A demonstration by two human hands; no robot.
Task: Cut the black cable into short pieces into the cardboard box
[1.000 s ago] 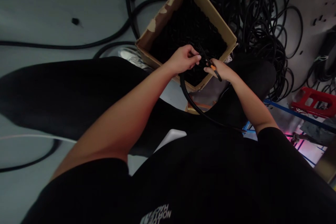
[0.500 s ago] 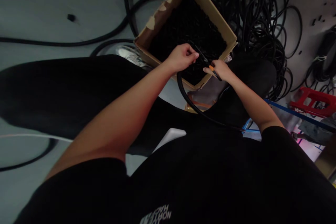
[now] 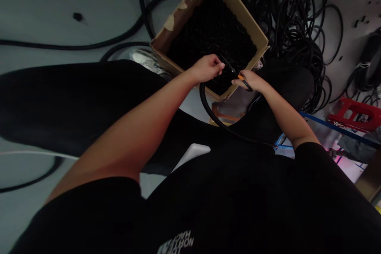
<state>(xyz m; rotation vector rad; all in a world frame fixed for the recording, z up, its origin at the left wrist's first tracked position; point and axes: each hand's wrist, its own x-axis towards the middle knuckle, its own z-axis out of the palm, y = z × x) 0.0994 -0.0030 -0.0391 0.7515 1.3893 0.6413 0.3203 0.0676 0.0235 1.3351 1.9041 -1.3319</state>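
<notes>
My left hand (image 3: pixel 209 67) is closed in a pinch above the near side of a cardboard box (image 3: pixel 242 4). A thick black rubber strip (image 3: pixel 208 107) runs up from my lap into that hand, and its end is hidden by the fingers and the dark contents. In my right hand (image 3: pixel 250 80) are scissors (image 3: pixel 243 80) with orange and black handles, fingers around the handles. Their blades point toward my left fingertips; whether they touch the strip cannot be made out. Many short black pieces (image 3: pixel 217 27) fill the box below both hands.
A tangled heap of black strips (image 3: pixel 297 27) lies on the floor at the right of the box. Farther right is a red plastic stool (image 3: pixel 355 115). Long black strips (image 3: pixel 89 46) cross the floor at left, with small black pieces (image 3: pixel 77 16) scattered about.
My left hand has dropped slightly toward me, while the scissors and right hand stay nearly in place. The whole view has shifted a little.
</notes>
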